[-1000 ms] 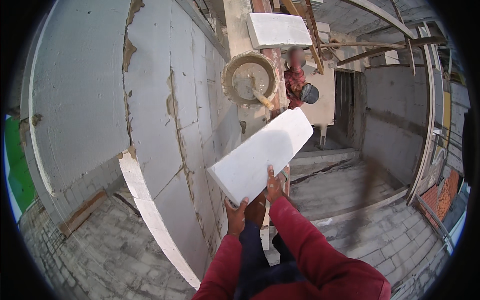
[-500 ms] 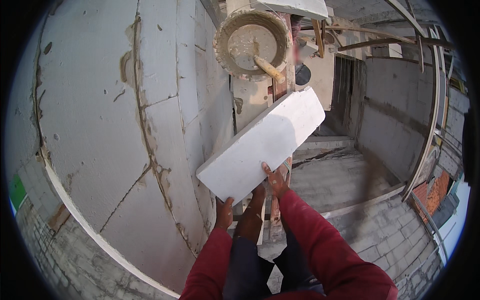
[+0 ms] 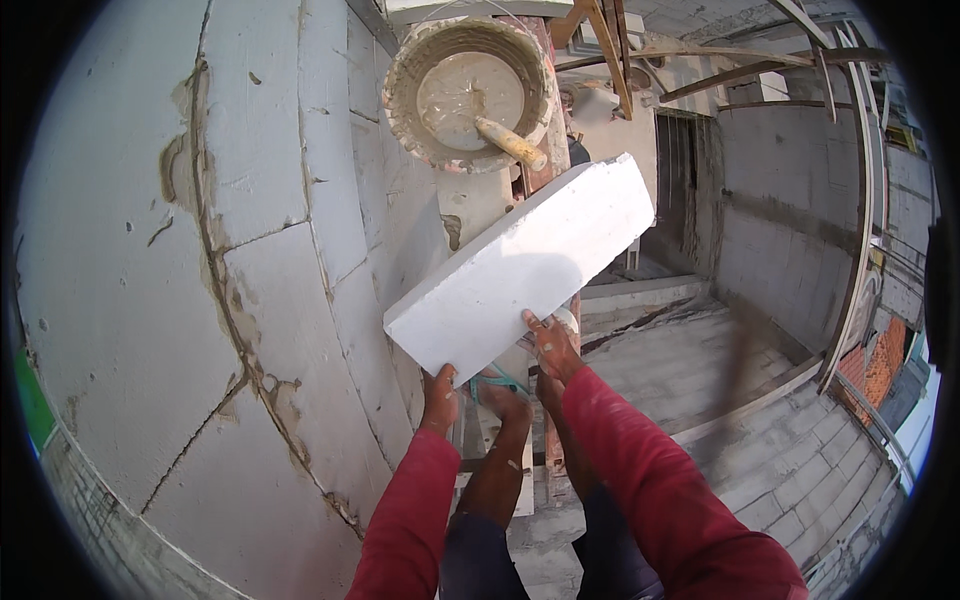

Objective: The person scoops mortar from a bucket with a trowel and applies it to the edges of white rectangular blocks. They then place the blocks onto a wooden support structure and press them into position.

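Your left hand [image 3: 440,402] and right hand [image 3: 555,348] hold a white block [image 3: 520,265] slantwise near a crusted bucket [image 3: 395,100] containing a pale-handled tool [image 3: 512,143], beside a pale wall [image 3: 290,290].

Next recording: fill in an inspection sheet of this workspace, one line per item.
Surface: pale walkway, stained near the bucket.
Job's things: white block, held slanted; bucket, rim crusted, with a tool handle leaning over it.
Clutter: second block, cut off by the upper edge.
Grips: left grip on the white block's near end, right grip on its right edge.
Cables: nothing seen.
Surroundings: block wall left; timbers upper right.
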A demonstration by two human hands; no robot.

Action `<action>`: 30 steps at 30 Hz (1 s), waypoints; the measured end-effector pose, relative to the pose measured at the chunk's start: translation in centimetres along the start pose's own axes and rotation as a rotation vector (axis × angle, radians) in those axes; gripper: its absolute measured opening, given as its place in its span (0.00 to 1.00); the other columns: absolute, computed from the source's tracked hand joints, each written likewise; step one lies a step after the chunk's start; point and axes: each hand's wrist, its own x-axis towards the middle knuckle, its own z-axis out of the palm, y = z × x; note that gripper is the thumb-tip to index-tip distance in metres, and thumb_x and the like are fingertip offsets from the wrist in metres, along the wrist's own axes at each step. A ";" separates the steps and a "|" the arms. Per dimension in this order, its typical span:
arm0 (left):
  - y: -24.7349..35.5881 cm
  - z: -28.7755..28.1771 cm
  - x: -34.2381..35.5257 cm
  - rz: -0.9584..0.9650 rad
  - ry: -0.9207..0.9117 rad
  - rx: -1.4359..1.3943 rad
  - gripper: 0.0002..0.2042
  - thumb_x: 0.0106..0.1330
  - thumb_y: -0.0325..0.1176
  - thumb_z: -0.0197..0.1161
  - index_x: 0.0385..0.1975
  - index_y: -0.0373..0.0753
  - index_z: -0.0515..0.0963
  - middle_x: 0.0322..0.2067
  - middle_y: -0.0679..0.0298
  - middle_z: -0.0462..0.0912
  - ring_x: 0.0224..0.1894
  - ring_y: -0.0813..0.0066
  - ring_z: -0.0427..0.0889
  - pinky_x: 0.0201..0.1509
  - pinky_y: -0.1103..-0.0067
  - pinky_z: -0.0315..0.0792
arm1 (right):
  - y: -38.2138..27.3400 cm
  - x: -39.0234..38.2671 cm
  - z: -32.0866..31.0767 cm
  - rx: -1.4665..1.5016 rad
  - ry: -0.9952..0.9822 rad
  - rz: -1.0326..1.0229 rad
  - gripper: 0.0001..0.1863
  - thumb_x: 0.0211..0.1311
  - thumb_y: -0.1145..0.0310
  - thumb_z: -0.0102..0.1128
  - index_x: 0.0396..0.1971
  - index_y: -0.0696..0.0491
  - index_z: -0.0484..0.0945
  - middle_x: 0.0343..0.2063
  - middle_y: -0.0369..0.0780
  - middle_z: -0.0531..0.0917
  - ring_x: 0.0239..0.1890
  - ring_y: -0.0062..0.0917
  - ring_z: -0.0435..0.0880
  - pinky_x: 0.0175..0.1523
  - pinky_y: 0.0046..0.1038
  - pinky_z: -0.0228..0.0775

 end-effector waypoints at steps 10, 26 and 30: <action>3.9 -1.4 5.2 -0.380 0.098 -0.327 0.11 0.68 0.33 0.62 0.48 0.43 0.79 0.40 0.67 0.81 0.44 0.72 0.80 0.50 0.73 0.74 | -19.8 0.3 4.9 -0.707 0.255 -0.904 0.20 0.77 0.61 0.58 0.55 0.62 0.69 0.34 0.60 0.83 0.38 0.57 0.85 0.44 0.50 0.75; 20.9 6.7 -16.6 -0.314 0.081 0.467 0.28 0.73 0.27 0.57 0.72 0.30 0.62 0.61 0.52 0.78 0.63 0.62 0.77 0.69 0.71 0.68 | -26.6 -1.5 13.2 -1.391 0.303 -1.106 0.15 0.62 0.69 0.59 0.47 0.57 0.83 0.39 0.46 0.86 0.31 0.33 0.90 0.32 0.39 0.81; 25.0 8.2 -23.6 -0.183 0.017 0.731 0.24 0.73 0.28 0.59 0.67 0.28 0.69 0.60 0.49 0.79 0.64 0.62 0.77 0.68 0.69 0.69 | -25.6 -3.7 9.5 -1.356 0.324 -1.082 0.14 0.64 0.71 0.57 0.47 0.58 0.82 0.41 0.44 0.84 0.31 0.33 0.90 0.29 0.36 0.80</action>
